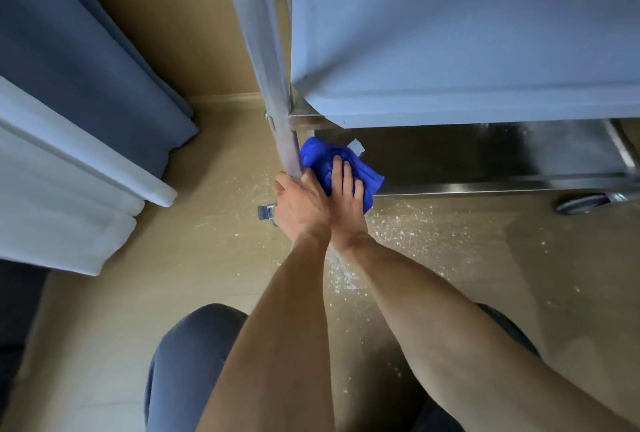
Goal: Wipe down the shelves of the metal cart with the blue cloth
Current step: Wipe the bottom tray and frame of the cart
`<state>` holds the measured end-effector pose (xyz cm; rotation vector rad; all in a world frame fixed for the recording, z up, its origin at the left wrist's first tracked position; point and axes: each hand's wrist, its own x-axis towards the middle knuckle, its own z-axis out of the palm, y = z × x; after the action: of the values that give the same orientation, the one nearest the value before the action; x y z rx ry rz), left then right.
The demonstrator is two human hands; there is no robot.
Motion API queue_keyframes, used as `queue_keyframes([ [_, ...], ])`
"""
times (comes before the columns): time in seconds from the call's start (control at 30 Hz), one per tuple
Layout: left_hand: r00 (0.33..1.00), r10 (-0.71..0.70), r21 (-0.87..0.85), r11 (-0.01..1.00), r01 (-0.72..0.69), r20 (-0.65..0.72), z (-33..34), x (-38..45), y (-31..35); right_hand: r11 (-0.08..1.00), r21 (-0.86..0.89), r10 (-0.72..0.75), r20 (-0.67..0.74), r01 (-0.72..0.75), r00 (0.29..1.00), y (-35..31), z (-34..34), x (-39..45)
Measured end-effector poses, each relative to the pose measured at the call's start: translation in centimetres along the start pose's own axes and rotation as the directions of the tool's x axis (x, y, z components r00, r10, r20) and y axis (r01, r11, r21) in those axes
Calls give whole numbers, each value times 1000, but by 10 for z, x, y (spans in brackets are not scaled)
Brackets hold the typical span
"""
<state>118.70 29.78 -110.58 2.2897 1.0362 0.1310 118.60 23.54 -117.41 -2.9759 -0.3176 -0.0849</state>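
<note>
The metal cart fills the upper right, its middle shelf (450,33) above and its bottom shelf (485,161) below. A bunched blue cloth (318,158) with a white tag lies on the bottom shelf's front left corner. My right hand (348,203) presses flat on the cloth with straight fingers. My left hand (301,205) grips the cart's front left upright post (273,85) near its lower end, right beside the right hand.
Blue and white curtains (86,102) hang at the left. The wooden floor (450,241) in front of the cart carries scattered white specks. A cart wheel (581,204) shows at the right, and a caster bracket (266,212) pokes out below my left hand. My knees are at the bottom.
</note>
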Motion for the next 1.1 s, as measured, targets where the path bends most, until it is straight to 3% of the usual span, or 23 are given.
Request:
queue_keyframes([
  [0.07, 1000, -17, 1, 1000, 17, -4, 0, -3, 4, 999, -4, -41, -61, 41, 997, 11, 4, 2],
  [0.23, 999, 11, 55, 998, -9, -35, 12, -8, 6, 1000, 1, -25, -3, 25, 1000, 74, -5, -8],
  [0.37, 993, -32, 19, 999, 35, -112, 21, -12, 10, 979, 17, 204, -56, -204, 977, 188, -19, -27],
  [0.5, 981, -106, -55, 994, 98, -165, 27, -13, 15, 842, 128, 536, -91, -523, 840, 299, -41, -32],
  [0.6, 973, -109, -63, 993, 98, -205, 31, -13, 17, 720, 232, 685, -88, -654, 723, 319, -51, -17],
  [0.7, 960, -134, -102, 988, 112, -246, 33, -17, 23, 799, 220, 591, -116, -560, 798, 269, -40, -12],
  [0.83, 939, -175, -197, 973, 120, -295, 44, -18, 23, 981, 134, 154, -117, -138, 981, 159, -15, -21],
  [0.93, 945, -120, -223, 973, 51, -306, 52, -22, 11, 988, 88, -121, -94, 129, 988, 100, 0, -14],
  [1.1, 962, -97, -192, 980, 47, -257, 52, -22, 1, 987, 71, -132, -129, 142, 983, 118, -3, -16],
])
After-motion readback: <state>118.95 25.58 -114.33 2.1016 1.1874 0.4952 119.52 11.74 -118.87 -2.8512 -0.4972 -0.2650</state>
